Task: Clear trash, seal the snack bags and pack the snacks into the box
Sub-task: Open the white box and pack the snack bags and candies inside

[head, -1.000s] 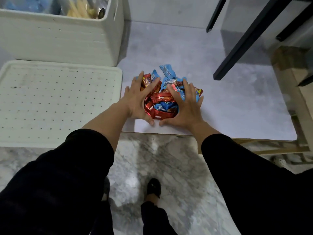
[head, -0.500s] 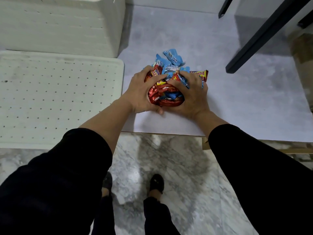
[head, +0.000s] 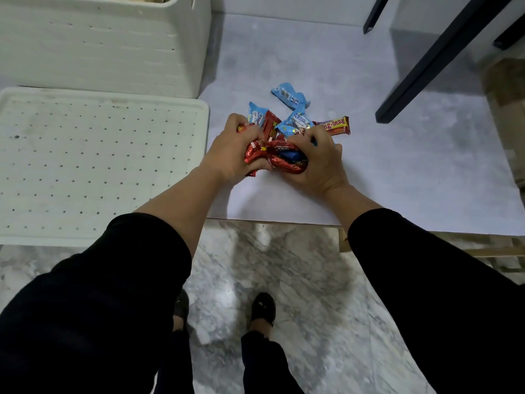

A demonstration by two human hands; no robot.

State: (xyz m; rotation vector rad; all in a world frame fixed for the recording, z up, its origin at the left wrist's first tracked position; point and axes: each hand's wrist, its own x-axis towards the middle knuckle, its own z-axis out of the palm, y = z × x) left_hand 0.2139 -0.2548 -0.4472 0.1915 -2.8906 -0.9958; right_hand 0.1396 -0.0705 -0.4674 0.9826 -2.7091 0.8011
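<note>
**Head view: both hands closed on snack pile at surface edge**

Head view looks down on a pale grey surface (head: 397, 172) with a marbled floor (head: 284, 280) below its near edge. My left hand (head: 230, 155) and right hand (head: 318, 163) are each curled tight around a bunch of red-wrapped snacks (head: 279, 156), pressed together between them near the front of the surface. Loose pieces lie just beyond my fingers: a blue packet (head: 289, 96) farthest back, another blue packet (head: 295, 122) touching the bunch, and a dark red bar (head: 333, 126) beside my right hand. A white perforated lid (head: 99, 166) lies flat to the left. Behind it stands the white box (head: 99, 49), contents barely visible at its rim. Black angled legs (head: 443, 55) cross the upper right. My black sleeves and shoes fill the foreground.
</note>
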